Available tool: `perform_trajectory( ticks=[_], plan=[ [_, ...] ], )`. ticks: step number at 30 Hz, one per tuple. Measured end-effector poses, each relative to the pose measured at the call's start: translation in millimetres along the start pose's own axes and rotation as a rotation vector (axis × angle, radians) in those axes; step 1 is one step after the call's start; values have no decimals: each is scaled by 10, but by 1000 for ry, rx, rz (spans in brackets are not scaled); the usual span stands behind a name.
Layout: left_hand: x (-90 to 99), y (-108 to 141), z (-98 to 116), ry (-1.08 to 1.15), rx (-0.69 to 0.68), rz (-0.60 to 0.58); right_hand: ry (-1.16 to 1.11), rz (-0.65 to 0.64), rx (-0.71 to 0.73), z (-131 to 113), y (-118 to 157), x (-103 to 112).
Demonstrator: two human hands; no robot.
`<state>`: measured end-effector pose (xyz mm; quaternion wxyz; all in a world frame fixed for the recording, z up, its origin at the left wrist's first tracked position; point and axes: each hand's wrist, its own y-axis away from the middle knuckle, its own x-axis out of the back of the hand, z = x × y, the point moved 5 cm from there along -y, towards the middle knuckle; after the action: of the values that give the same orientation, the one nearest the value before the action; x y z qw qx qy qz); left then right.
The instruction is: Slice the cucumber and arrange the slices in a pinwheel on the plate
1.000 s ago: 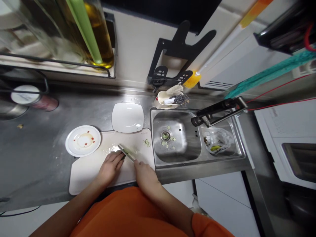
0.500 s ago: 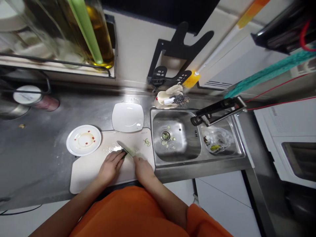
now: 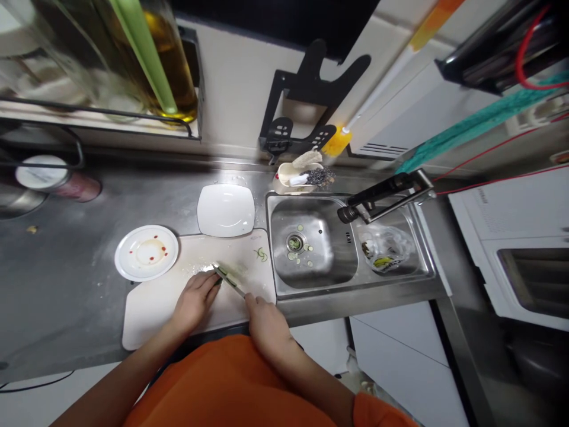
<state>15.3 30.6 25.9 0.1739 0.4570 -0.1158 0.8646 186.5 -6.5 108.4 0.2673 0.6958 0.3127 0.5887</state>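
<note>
My right hand (image 3: 269, 323) is closed around the handle of a kitchen knife (image 3: 231, 282), whose blade points up and left over the white cutting board (image 3: 155, 311). Closed fingers of my left hand (image 3: 194, 301) press a dark green piece of cucumber (image 3: 218, 281) against the board, mostly hidden under them. The blade lies right beside these fingertips, touching the cucumber. Pale green cut flesh shows along the blade. Thin green peel strips (image 3: 261, 255) rest at the board's upper right corner.
A square white plate (image 3: 226, 210) overlaps the board's back edge. To the left sits a round white plate (image 3: 146, 253) with red specks. The sink (image 3: 326, 270) on the right holds several cucumber slices; its second basin contains a plastic bag (image 3: 387, 249) below the black faucet (image 3: 377, 198).
My right hand has drawn the knife back towards me and slightly right. More pale green cut flesh shows beside the blade. My left hand has barely moved. The whole view has shifted a little.
</note>
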Motion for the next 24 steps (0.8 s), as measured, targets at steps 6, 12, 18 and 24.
perform_trajectory(
  ticks=[6,12,18,24],
  plan=[
    [9,-4,13,-11,5,-5,-2,3,-1,4,-2,-20],
    [9,1,9,-16,15,2,-13,7,5,11,2,-15],
    [-7,1,-9,-10,7,9,-9,-10,2,15,-14,-18],
    [-20,5,-25,-3,14,0,-24,-39,-7,7,-21,18]
  ],
)
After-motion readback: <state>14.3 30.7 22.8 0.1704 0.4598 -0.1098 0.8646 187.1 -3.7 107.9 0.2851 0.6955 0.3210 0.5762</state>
